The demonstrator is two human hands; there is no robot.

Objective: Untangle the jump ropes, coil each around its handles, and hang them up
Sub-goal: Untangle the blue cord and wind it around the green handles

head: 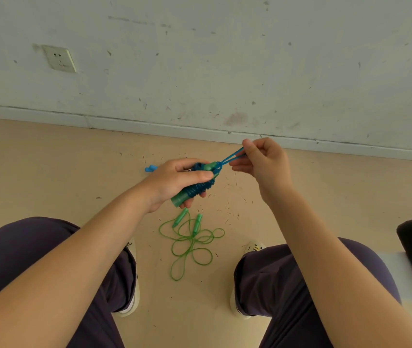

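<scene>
Blue rope (201,187) coiled round green handles sits gripped in the left hand (175,182); at its two o'clock the right hand (262,159) pinches the rope's loop. Green rope (191,241) lies loose at six o'clock.

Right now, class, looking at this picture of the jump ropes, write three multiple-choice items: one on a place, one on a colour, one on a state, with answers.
1. Where does the green rope lie?
A. on the floor between the feet
B. on a hook
C. across the knee

2. What colour is the rope coiled round the handles?
A. red
B. blue
C. yellow

3. What is the right hand doing?
A. resting open on the leg
B. pinching a loop of the blue rope
C. pressing the wall socket

Answers: 1 A, it sprawls loose on the tan floor. 2 B, blue turns wrap the green handles in the left hand. 3 B, thumb and fingers close on the loop.
</scene>
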